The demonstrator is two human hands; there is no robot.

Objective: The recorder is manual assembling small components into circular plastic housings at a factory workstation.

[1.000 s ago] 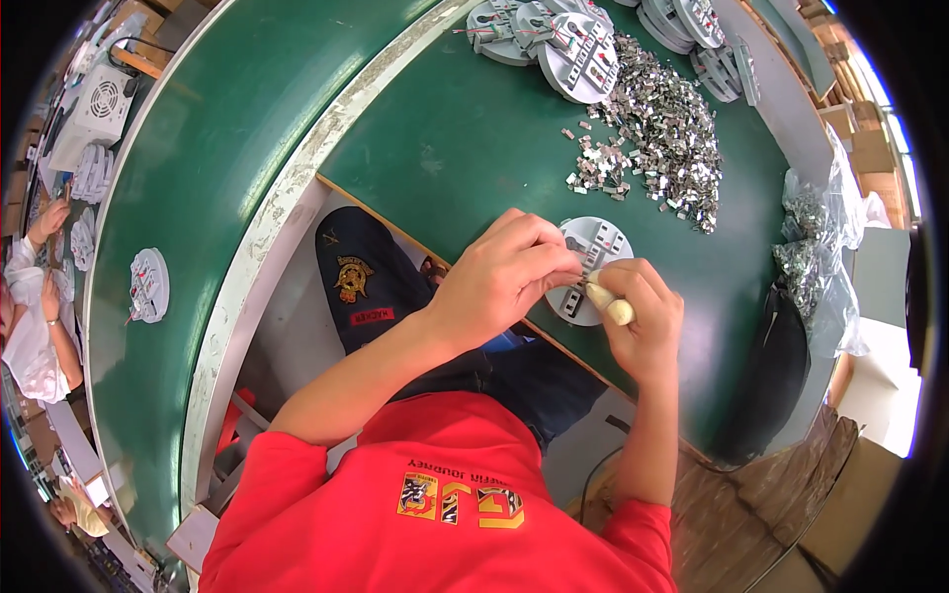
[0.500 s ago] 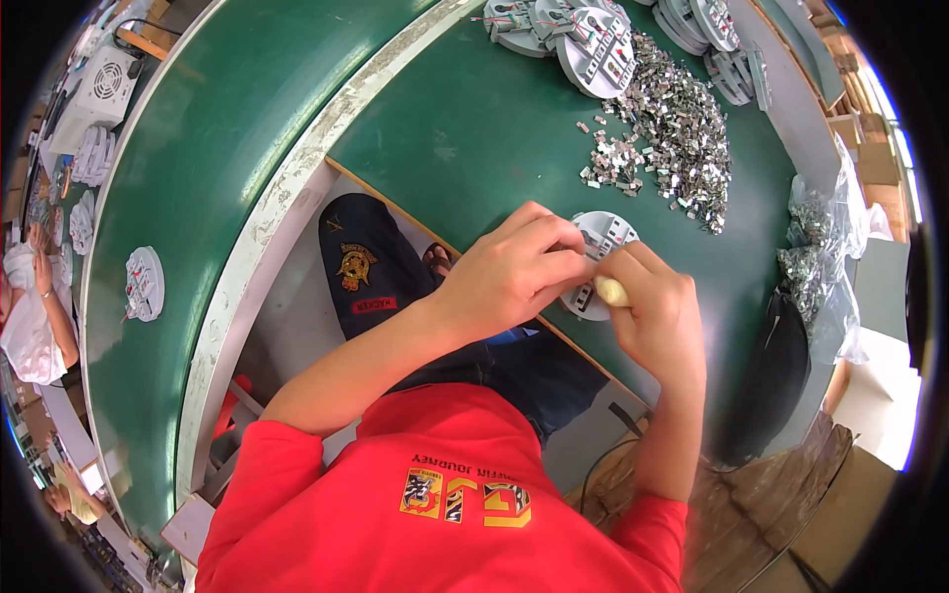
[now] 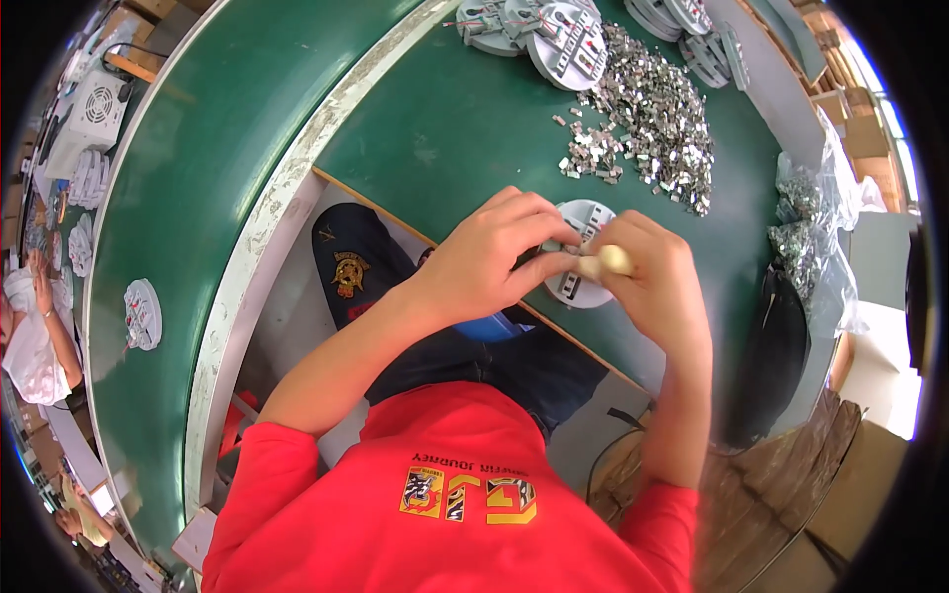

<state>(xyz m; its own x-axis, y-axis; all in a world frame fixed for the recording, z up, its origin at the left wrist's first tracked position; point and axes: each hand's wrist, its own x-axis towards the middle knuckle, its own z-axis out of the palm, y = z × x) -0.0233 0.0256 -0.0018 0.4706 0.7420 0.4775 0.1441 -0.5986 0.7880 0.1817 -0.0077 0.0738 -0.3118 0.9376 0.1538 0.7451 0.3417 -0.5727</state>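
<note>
A round pale grey plastic disc (image 3: 581, 291) with dark slots lies on the green tabletop before me, partly covered by both hands. My left hand (image 3: 499, 247) reaches in over its left side, thumb and forefinger closed together above the disc; whatever sits between the tips is too small to make out. In my right hand (image 3: 650, 282) is a hand tool with a pale yellow rounded handle (image 3: 617, 260), gripped in closed fingers at the disc's right side. The working end of the tool is hidden by the fingers.
Beyond the disc is a heap of small shiny metal clips (image 3: 657, 138). Stacked grey discs (image 3: 568, 47) stand at the far edge. Right are a clear bag of metal parts (image 3: 816, 247) and a black object (image 3: 776, 356). One disc (image 3: 143, 314) lies on the left green belt; another person sits beyond.
The yellow handle has tipped, its rounded end now pointing more toward me. My left thumb and forefinger have arched further apart behind their tips. The whole view has shifted slightly.
</note>
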